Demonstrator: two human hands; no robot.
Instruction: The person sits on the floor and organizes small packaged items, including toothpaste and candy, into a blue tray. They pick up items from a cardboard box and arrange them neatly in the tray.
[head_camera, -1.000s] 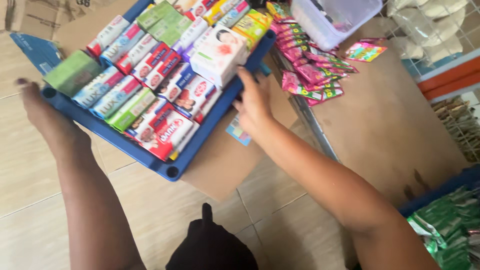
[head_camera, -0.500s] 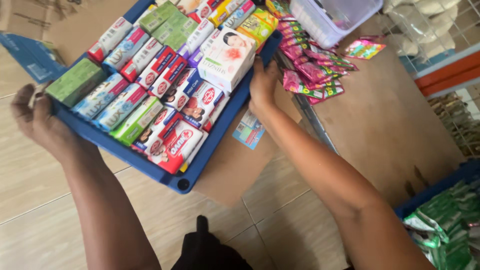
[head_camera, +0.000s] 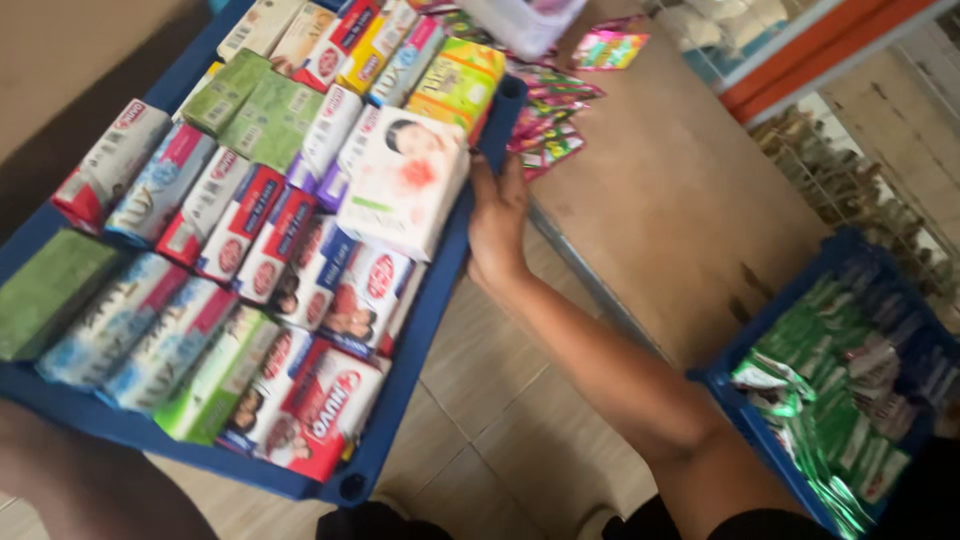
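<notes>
A blue plastic tray fills the left of the view, packed with several boxed soap bars in red, white, green and pale blue. A larger white soap box lies on top near the right rim. My right hand grips that right rim, fingers curled over the edge beside the white box. My left forearm runs under the tray's near left corner. The left hand itself is hidden by the tray.
Pink and green sachets lie on a brown cardboard-covered surface right of the tray. A clear plastic container stands at the top. A blue crate of green sachets sits at lower right. Tiled floor shows below.
The tray has come closer and now fills much more of the view. My right hand stays on its right rim. My left hand, earlier on the left edge, has dropped out of sight.
</notes>
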